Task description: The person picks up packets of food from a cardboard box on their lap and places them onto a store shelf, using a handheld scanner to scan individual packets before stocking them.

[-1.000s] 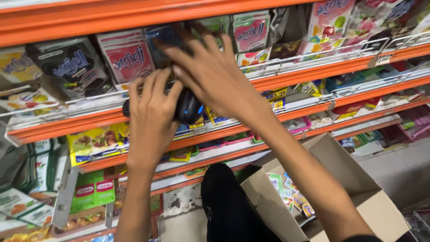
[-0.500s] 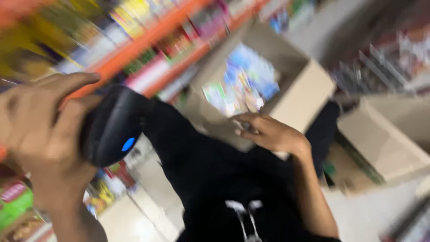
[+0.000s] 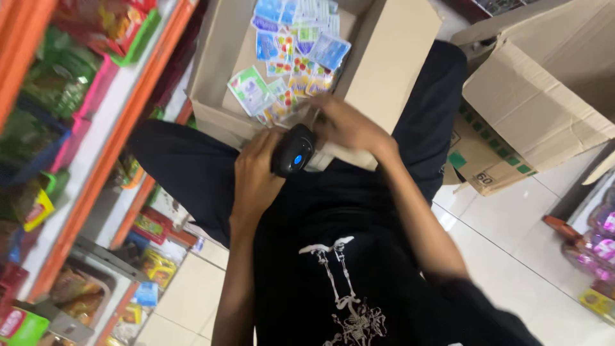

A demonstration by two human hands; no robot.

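Presently your left hand (image 3: pixel 256 182) is wrapped around a black handheld scanner (image 3: pixel 293 151), blue light facing up, held over your lap just at the near edge of the open cardboard box (image 3: pixel 384 57). Grip looks firm, fingers closed round the body.

Your right hand (image 3: pixel 343 125) sits just beside the scanner on its box side, fingers curled at the box's near rim. Motion blur here: it seems to pinch one of the sachets or a pale flat item under the palm, but you cannot tell for certain from this view.

Inside the box, beyond both hands, lies a loose heap of small sachets (image 3: pixel 288 70) in blue, green and yellow, overlapping, some tilted against the box wall.

Risks, as judged from this layout:
- Sachets are slick and stacked loosely; pulling one from the near rim could drag neighbours over the edge onto your lap or the tiled floor (image 3: pixel 512 256).
- Scanner hangs over your lap with no rest beneath; a shifted grip while the right hand works could drop it.
- Box rests against your leg; a knee move could tip it.

Left of the box, the orange shelf (image 3: pixel 96 166) holds packed goods. Right of the box, well apart, stands a second cardboard box (image 3: pixel 538 102), flaps open.
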